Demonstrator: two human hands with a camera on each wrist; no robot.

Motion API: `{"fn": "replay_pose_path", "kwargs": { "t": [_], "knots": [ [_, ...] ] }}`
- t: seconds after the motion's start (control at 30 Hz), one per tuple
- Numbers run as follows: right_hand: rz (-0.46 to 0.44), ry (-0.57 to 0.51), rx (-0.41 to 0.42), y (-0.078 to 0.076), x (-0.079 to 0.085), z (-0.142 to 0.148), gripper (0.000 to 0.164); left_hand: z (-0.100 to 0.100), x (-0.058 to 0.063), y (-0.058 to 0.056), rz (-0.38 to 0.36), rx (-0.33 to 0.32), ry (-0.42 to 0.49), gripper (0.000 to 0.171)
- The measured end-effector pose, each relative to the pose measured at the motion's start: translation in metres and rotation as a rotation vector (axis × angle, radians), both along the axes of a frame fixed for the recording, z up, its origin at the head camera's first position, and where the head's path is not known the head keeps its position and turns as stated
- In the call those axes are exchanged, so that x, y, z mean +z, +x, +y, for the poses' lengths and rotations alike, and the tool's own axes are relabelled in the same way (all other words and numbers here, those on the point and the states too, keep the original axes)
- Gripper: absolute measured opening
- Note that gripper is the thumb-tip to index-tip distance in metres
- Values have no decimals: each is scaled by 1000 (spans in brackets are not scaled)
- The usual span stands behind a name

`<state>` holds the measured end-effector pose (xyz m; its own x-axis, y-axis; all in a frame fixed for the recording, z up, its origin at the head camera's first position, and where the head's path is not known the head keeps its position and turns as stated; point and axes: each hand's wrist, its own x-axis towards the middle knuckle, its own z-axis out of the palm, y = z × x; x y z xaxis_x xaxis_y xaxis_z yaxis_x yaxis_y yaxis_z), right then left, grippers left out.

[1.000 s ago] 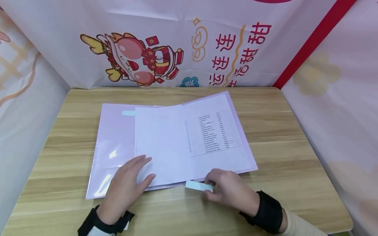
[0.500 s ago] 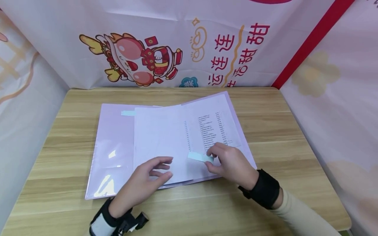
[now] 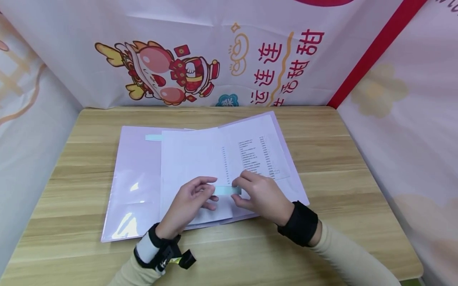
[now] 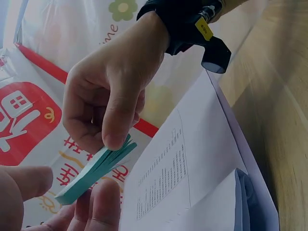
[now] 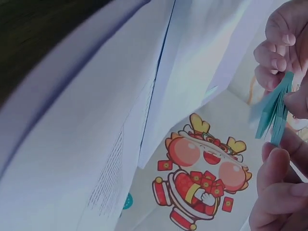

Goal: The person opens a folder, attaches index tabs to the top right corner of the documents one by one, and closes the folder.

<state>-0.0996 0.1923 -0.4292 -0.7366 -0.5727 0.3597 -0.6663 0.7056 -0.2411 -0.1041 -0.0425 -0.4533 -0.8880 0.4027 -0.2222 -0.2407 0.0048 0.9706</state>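
A thin turquoise pad of paper strips, like sticky notes [image 3: 224,190], is held above the open pages. My right hand [image 3: 262,196] pinches its right end between thumb and fingers. My left hand [image 3: 189,200] has thumb and fingers round the other end, partly covering it. In the left wrist view, the strips of the pad [image 4: 89,175] fan apart near the right thumb. The right wrist view also shows the splayed pad [image 5: 274,113] between both hands. Beneath lies a lilac folder [image 3: 137,167], open, with white sheets [image 3: 189,155] and a printed list [image 3: 255,157] on the right.
One turquoise strip [image 3: 153,138] sticks out from the sheets' upper left edge. The folder lies on a wooden table [image 3: 332,167], with bare wood around it. A printed cloth [image 3: 200,20] hangs behind the table, and more cloth flanks both sides.
My right hand has lifted the pad from the folder's front edge up over the pages, then leftward. My left hand has left the left page, moved right and met the pad's free end.
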Motion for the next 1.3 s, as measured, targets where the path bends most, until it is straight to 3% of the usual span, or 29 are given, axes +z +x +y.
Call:
{"fn": "replay_pose_path", "kwargs": {
  "t": [0.2,0.4,0.6,0.8,1.3],
  "knots": [
    [-2,3,3,-1,-4,-4,20,-2,-4,-1,-6,21,-10,27],
    [1,7,0,-1,-8,-3,21,-4,-8,0,2,22,-24,24],
    [-29,-51,-25,-2,-9,-1,30,-4,-7,1,12,96,-32,21],
    [-31,-95,-50,-3,-12,1,45,-5,-4,1,-27,152,-14,18],
    [16,-59,-47,0,-15,2,39,-3,-3,0,-47,160,-19,18]
  ]
}}
